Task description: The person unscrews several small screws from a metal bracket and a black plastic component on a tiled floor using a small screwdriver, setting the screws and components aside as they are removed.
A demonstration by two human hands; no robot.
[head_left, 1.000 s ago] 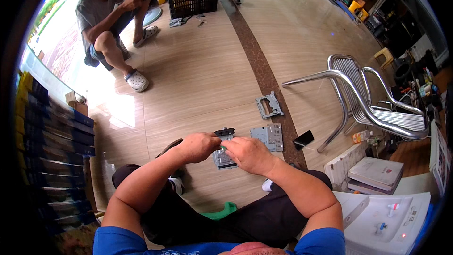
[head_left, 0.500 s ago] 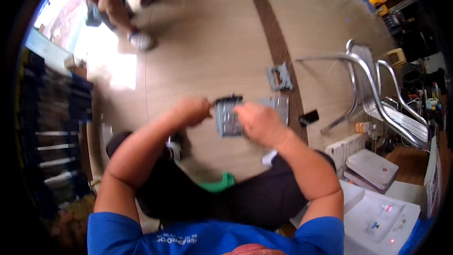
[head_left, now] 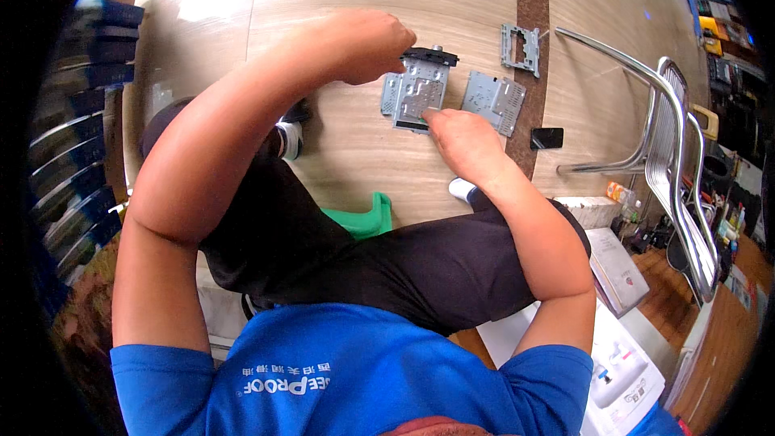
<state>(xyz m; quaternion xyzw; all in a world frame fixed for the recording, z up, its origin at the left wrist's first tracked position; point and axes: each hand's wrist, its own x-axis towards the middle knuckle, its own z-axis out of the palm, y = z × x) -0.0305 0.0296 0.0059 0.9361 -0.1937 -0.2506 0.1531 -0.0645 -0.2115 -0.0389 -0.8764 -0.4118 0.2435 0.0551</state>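
Both hands hold a grey metal bracket (head_left: 418, 93) above the wooden floor (head_left: 355, 145): left hand (head_left: 367, 44) closed at its top edge, right hand (head_left: 456, 133) pinching the bottom edge. It looks stiff, light, maybe sharp; holding the edges seems safest.

Head-worn fisheye — looking steeply down, close over the lap, floor beyond
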